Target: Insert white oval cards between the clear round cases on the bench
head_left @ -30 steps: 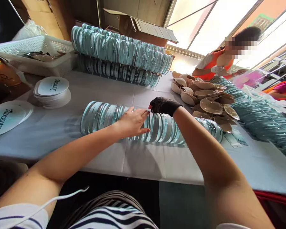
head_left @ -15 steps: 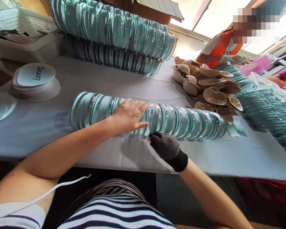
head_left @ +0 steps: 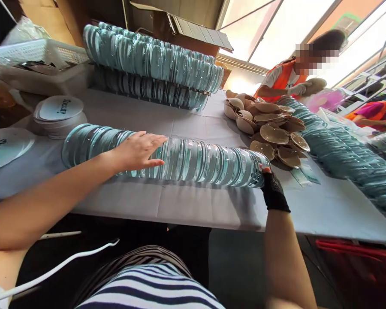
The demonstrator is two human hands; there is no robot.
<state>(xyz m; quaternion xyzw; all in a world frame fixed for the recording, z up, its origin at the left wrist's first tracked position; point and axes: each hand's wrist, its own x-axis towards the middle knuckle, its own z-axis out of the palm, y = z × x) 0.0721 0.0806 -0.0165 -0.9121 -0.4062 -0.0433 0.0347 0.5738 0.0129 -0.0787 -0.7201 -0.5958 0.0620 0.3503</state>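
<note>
A long row of clear teal-tinted round packs (head_left: 193,161) lies on its side across the grey table (head_left: 186,206). My left hand (head_left: 140,150) rests on top of the row near its middle, fingers stretched out flat. In a black mesh glove, my right hand (head_left: 272,189) presses against the row's right end, with its fingers hidden behind the last pack.
Two more stacked rows of packs (head_left: 154,64) lie at the back, another row (head_left: 347,154) at the right. A pile of beige cups (head_left: 270,128) sits behind the right end. Round printed cards (head_left: 59,111) and a white basket (head_left: 35,64) are at the left. A person in orange (head_left: 286,79) works opposite.
My right hand moved from the table's front edge to the right end of the row. My left hand stays on top of the row, and the view shifted right.
</note>
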